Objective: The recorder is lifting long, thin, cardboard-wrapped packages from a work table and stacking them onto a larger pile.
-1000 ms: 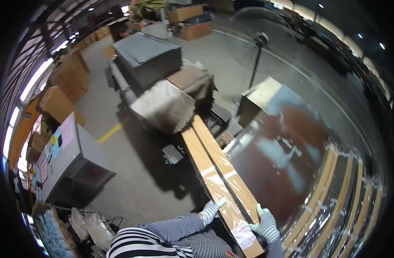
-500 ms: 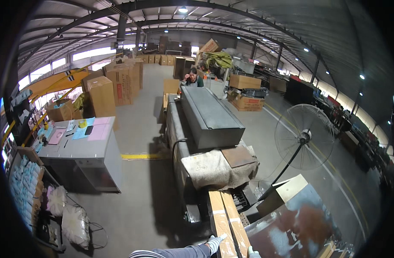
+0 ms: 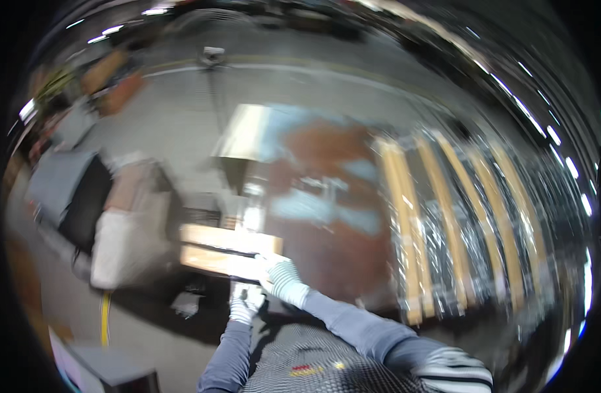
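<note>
The right hand (image 3: pixel 282 276) clasps two cartons (image 3: pixel 209 258) by one end, their length running left; the left hand (image 3: pixel 247 301)'s grip, just below, we cannot judge for blur.

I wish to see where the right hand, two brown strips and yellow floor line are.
Right hand (image 3: pixel 285 280): head view, back of its striped glove.
Two brown strips (image 3: pixel 209 258): head view, the nearer strip's upper face.
Yellow floor line (image 3: pixel 105 319): head view, its middle.

Blurred pedestal fan (image 3: pixel 213 56), cardboard boxes (image 3: pixel 122 94) at upper left, yellow floor stripe (image 3: pixel 105 319), grey desk (image 3: pixel 112 364) at lower left
</note>
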Available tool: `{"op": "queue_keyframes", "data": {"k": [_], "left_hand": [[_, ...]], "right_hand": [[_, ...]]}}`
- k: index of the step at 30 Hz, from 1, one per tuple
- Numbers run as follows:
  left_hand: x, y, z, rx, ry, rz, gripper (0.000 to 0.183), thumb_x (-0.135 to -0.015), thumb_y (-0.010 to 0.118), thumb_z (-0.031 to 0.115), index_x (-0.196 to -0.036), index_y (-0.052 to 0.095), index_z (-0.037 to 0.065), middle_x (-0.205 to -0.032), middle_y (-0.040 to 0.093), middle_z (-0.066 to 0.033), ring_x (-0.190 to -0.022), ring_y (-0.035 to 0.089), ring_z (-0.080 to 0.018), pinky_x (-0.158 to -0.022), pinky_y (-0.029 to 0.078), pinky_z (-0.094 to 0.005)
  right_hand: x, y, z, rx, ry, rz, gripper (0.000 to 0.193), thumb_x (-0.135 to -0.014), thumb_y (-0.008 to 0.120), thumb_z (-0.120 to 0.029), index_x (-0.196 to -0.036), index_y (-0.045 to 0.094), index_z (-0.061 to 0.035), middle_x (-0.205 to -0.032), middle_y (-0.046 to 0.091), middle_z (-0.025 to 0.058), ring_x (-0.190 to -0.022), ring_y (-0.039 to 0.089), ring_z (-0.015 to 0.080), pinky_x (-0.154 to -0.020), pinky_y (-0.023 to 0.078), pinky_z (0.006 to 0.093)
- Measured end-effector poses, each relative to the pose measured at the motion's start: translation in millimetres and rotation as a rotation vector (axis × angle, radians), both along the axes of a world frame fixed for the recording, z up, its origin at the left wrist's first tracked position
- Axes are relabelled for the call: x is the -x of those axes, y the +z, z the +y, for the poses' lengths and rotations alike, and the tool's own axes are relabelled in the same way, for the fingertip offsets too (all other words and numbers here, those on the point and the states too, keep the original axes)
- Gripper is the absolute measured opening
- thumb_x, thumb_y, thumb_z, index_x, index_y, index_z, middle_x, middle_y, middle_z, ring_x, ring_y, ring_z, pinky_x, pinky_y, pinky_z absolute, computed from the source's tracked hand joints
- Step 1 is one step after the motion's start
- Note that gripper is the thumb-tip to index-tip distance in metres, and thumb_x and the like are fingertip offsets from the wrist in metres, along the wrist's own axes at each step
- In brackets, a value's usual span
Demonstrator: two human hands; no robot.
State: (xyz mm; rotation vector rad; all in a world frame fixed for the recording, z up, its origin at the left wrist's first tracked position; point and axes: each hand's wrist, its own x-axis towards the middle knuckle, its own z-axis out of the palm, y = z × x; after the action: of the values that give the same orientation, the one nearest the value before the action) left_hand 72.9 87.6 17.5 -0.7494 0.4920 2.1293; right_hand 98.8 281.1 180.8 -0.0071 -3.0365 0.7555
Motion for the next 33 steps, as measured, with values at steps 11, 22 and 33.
{"op": "queue_keyframes", "data": {"k": [11, 22, 33], "left_hand": [[-199, -33, 118, 0.187, -0.828, 0.041, 0.047, -0.092, 0.068, 0.041, -0.126, 0.058, 0.010, -0.131, 0.060, -0.0139, -0.111, 0.061, -0.0299, -0.093, 0.051, -0.0460], [-291, -17, 239, 0.535, -1.016, 0.569, 0.052, -0.100, 0.054, 0.046, -0.128, 0.058, 0.003, -0.108, 0.069, -0.0095, -0.101, 0.064, -0.0217, -0.084, 0.052, -0.0307], [-308, -30, 135, 0.176, -1.099, 1.214, 0.040, -0.104, 0.041, 0.033, -0.132, 0.055, 0.007, -0.126, 0.064, -0.0126, -0.113, 0.061, -0.0292, -0.097, 0.048, -0.0532]], "right_hand": [[-445, -124, 210, -0.519, -1.362, -0.324, 0.101, -0.063, 0.086, -0.035, -0.144, 0.035, -0.0011, -0.122, 0.055, 0.0175, -0.115, 0.054, 0.0320, -0.091, 0.050, 0.0470], [-492, -100, 253, -0.307, -1.092, -0.055, 0.088, -0.076, 0.076, -0.037, -0.144, 0.038, 0.0043, -0.138, 0.048, 0.0209, -0.127, 0.043, 0.0402, -0.109, 0.036, 0.0511], [-472, -105, 277, 0.630, -1.166, -0.314, 0.083, -0.078, 0.080, -0.038, -0.144, 0.044, -0.0039, -0.124, 0.065, 0.0139, -0.113, 0.063, 0.0306, -0.099, 0.051, 0.0421]]}}
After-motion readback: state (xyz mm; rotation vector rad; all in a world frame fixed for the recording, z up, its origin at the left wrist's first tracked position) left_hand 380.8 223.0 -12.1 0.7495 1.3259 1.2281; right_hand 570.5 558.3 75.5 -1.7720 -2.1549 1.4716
